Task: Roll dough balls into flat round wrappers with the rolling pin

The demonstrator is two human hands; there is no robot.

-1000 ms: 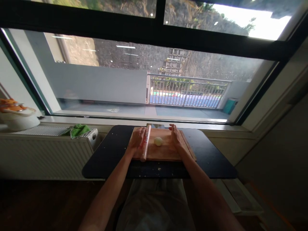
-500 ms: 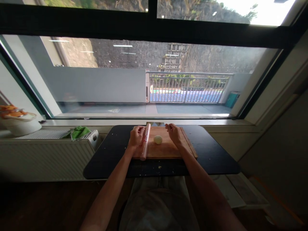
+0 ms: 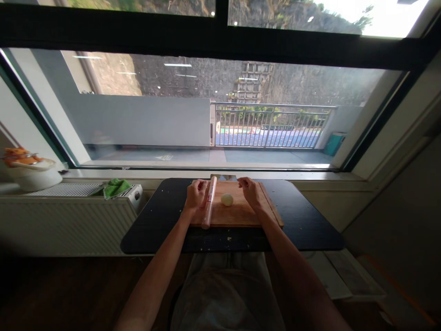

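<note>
A slim pinkish roll (image 3: 209, 207) with red print, which looks like plastic wrap, lies lengthwise on the left of a wooden cutting board (image 3: 237, 218). My left hand (image 3: 197, 193) is just left of it, fingers curled closed; whether they grip the roll or a film edge cannot be made out. To the roll's right sits a pale, smooth round thing (image 3: 227, 199), perhaps a peeled onion or a dough ball. Over the board's far right part, my right hand (image 3: 248, 189) has its fingers bent together in a pinch. Anything thin or clear between them is too small to see.
The board rests on a dark table (image 3: 310, 220) with pale crumbs at its near edge. A small flat item (image 3: 223, 177) shows behind the board. On the left, a green cloth (image 3: 116, 187) lies on a radiator (image 3: 76, 220) near a white pot (image 3: 36, 174). A window rises beyond.
The view has shifted very slightly. Both hands, the roll and the round thing keep their places on the board.
</note>
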